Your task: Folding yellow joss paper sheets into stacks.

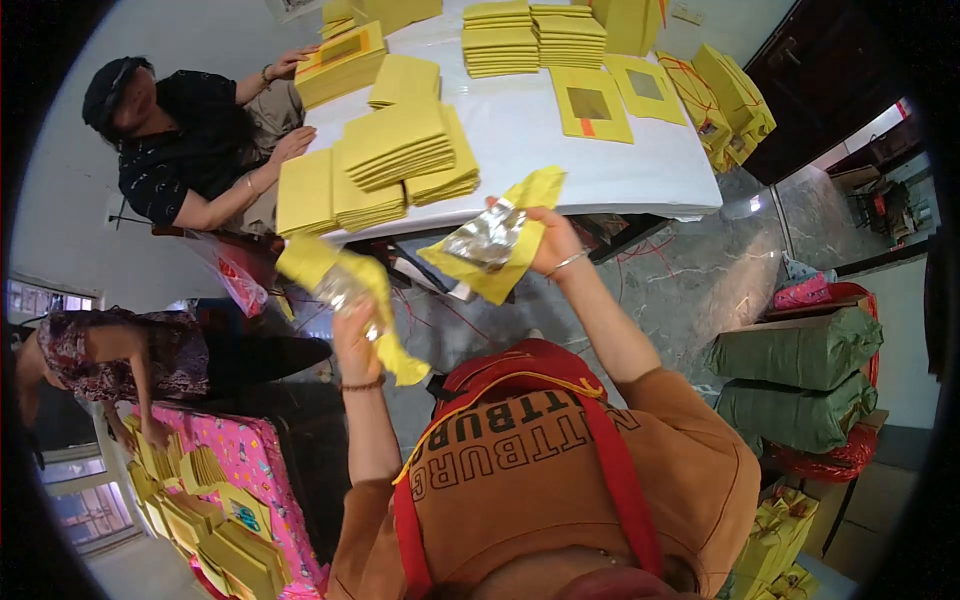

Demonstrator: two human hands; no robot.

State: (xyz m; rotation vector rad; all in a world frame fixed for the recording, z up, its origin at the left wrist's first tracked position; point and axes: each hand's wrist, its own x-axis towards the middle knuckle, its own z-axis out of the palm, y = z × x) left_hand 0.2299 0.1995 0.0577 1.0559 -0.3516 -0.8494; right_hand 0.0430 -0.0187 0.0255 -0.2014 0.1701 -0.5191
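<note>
One yellow-silver sheet (pixel 340 285) in left grip (pixel 355 338), second sheet (pixel 490 240) in right grip (pixel 556 244)

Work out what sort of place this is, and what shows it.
Probably a workshop or packing room for paper goods: stacks of yellow paper stand on a white-covered table, cord-tied yellow bundles sit beside its right end, and green-wrapped packages are piled at the right.

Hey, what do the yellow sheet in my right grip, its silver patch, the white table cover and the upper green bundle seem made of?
Yellow sheet: matt, probably thin paper, judging by its soft creases.
Silver patch: shiny, likely metallic foil, given its crinkled glints.
White table cover: smooth, faint sheen, perhaps plastic film.
Upper green bundle: dull, creased wrap, perhaps woven plastic or cloth.
</note>
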